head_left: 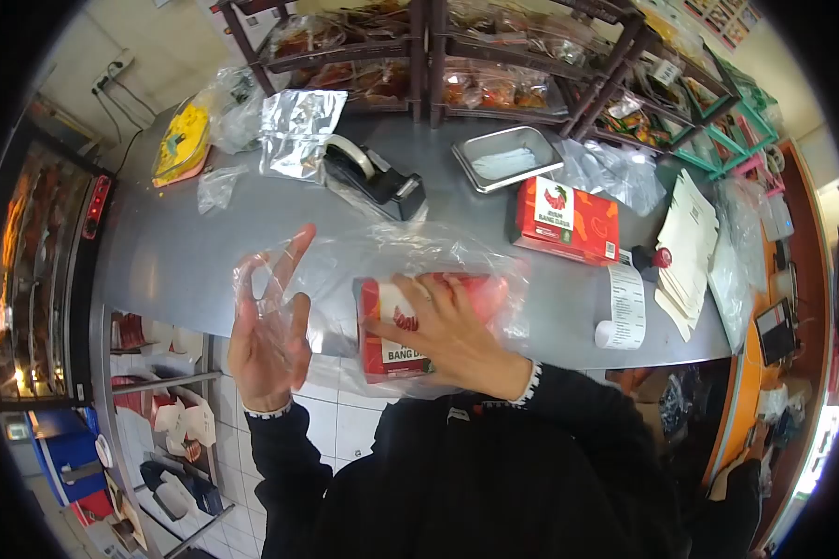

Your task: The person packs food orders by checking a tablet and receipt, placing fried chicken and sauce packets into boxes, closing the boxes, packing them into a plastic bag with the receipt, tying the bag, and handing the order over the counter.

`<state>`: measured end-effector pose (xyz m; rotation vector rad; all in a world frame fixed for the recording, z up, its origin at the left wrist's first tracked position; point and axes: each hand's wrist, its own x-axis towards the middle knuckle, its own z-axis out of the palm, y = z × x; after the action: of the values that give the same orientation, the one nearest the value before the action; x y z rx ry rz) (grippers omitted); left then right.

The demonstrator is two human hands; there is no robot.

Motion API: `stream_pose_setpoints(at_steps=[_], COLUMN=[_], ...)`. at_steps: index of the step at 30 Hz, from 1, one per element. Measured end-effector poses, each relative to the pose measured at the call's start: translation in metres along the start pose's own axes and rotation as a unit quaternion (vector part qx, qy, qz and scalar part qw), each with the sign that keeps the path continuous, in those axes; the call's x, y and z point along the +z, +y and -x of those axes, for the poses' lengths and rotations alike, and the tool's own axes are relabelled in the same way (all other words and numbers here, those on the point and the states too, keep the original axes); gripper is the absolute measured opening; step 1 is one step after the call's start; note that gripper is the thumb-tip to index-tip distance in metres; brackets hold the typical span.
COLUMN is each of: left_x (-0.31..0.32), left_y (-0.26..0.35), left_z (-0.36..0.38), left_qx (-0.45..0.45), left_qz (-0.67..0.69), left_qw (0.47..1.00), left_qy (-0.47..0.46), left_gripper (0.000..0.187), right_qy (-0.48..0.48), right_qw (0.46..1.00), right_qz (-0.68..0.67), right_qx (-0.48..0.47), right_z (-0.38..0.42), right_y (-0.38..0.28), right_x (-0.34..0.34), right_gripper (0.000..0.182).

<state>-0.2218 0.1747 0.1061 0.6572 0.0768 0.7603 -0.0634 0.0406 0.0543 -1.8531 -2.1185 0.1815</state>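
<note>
A red and white food box (382, 359) lies in a clear plastic bag (336, 256) at the front edge of the steel table. My right hand (452, 335) grips this box from above, its fingers bent over the printed top. To the left, my left hand (270, 340) is raised with fingers stretched apart. Thin plastic of the bag loops around those fingers. How far the bag covers the box is hard to make out through the clear film.
Behind stand a tape dispenser (373, 177), a steel tray (508, 158) and a rack (421, 65) of bagged food. A second red box (569, 221), a receipt (625, 307) and flattened card (688, 252) lie right. A heated cabinet (47, 270) stands left.
</note>
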Motion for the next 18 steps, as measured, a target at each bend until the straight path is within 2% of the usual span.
stream_pose_setpoints(at_steps=[1,2,4,7,8,10,11,13,14,16,17,18], left_x=[0.006,0.011,0.031,0.061,0.069,0.090,0.092,0.090,0.081,0.065,0.061,0.060], left_y=[-0.002,-0.002,-0.007,-0.014,-0.018,-0.029,-0.033,-0.032,-0.036,-0.041,-0.041,-0.038], left_z=[-0.004,-0.009,-0.020,-0.036,-0.041,-0.050,-0.054,-0.063,-0.063,-0.057,-0.056,-0.058], left_qx=[-0.011,-0.039,-0.046,-0.062,-0.073,-0.071,-0.073,-0.066,-0.049,-0.068,-0.076,-0.072], left_qz=[0.033,0.117,0.131,0.126,0.109,0.109,0.108,0.105,0.039,-0.052,-0.099,-0.104], left_qw=[0.999,0.982,0.975,0.966,0.963,0.959,0.966,0.979,0.992,0.995,0.992,0.991], left_qy=[-0.031,-0.146,-0.171,-0.216,-0.234,-0.253,-0.224,-0.163,-0.110,-0.060,-0.035,-0.049], left_gripper=[0.034,0.045,0.051,0.059,0.061,0.050,0.050,0.049,0.048,0.051,0.053,0.051], right_qy=[-0.013,-0.027,-0.040,-0.034,-0.074,-0.077,-0.075,-0.111,-0.063,0.091,0.194,0.208], right_qw=[1.000,0.998,0.994,0.993,0.988,0.993,0.983,0.901,0.856,0.877,0.900,0.909], right_qz=[0.027,0.056,0.102,0.097,0.117,-0.069,-0.162,-0.419,-0.513,-0.441,-0.258,-0.144], right_qx=[-0.002,-0.001,0.003,0.057,0.070,0.050,0.037,-0.005,0.015,0.168,0.294,0.331], right_z=[0.001,0.003,0.008,0.016,0.022,0.049,0.066,0.105,0.147,0.199,0.218,0.231], right_y=[0.002,0.008,0.022,0.033,0.036,0.058,0.071,0.099,0.119,0.141,0.139,0.143], right_x=[0.008,0.023,0.047,0.045,0.036,0.002,-0.024,-0.105,-0.128,-0.141,-0.120,-0.079], right_gripper=[0.075,0.073,0.066,0.063,0.057,0.054,0.053,0.047,0.043,0.037,0.035,0.034])
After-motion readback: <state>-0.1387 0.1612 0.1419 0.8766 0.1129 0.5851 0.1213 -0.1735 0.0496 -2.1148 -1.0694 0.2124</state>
